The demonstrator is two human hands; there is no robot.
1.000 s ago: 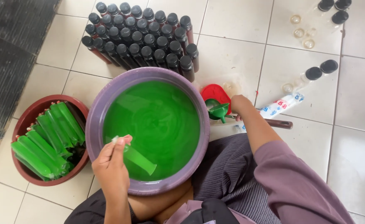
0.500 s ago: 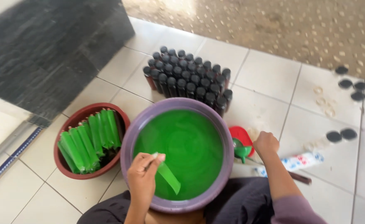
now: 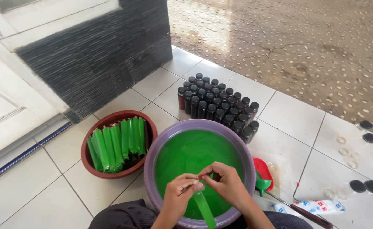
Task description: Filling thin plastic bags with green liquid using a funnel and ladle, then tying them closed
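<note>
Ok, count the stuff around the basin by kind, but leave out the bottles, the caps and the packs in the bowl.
Purple basin: 1
Brown bowl: 1
Green funnel: 1
Red scoop: 1
Green tube, pinched by left hand and right hand: 1
Total: 5

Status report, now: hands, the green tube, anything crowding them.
Left hand and right hand both pinching the top of the green tube. Tube hangs over the purple basin of green liquid. Nothing between the hands; brown bowl of filled tubes sits left.

Bare hands w/ no gloves, forearms uncovered, dark striped clothing over lap.
</note>
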